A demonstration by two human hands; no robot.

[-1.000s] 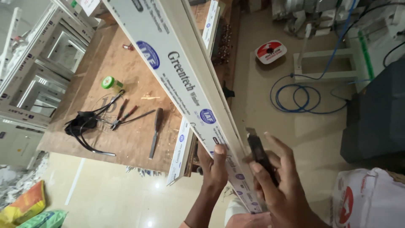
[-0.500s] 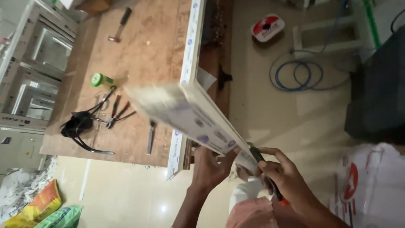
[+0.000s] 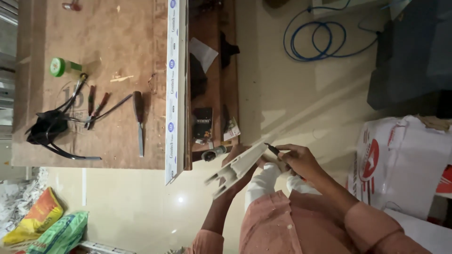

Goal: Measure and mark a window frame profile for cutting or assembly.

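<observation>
A: What's held, and where?

B: A short white plastic profile piece point(image 3: 238, 171), channel-shaped, held in the air off the counter's point(image 3: 94, 146) near-right corner, above the floor point(image 3: 292, 94). Left hand point(image 3: 235, 162) is under it, fingers wrapped round the piece, mostly hidden behind it. Right hand point(image 3: 296, 162) is closed on a small dark tool point(image 3: 273, 149), tip touching the piece's upper end. Can't tell what kind of tool.

A: And the person?

B: Only forearms, rust-coloured sleeves & white trousers visible, at bottom of the head view.

A: What's on the counter?

B: Wooden top. Along its right edge lies a long white profile strip point(image 3: 173, 89) w/ blue round marks, its end sticking out past the near edge. Just left of that strip, a chisel point(image 3: 138, 120). Further left, pliers w/ red grips point(image 3: 96, 106), then a black tangle of cable point(image 3: 49, 129) near the near-left corner. A green tape roll point(image 3: 59, 67) sits near the left edge.

A: Around it?

B: Blue cable coil point(image 3: 313, 40) on the floor at far right. White sack w/ red print point(image 3: 400, 164) right of the person. Yellow & green bags point(image 3: 44, 226) on the floor bottom-left.
</observation>
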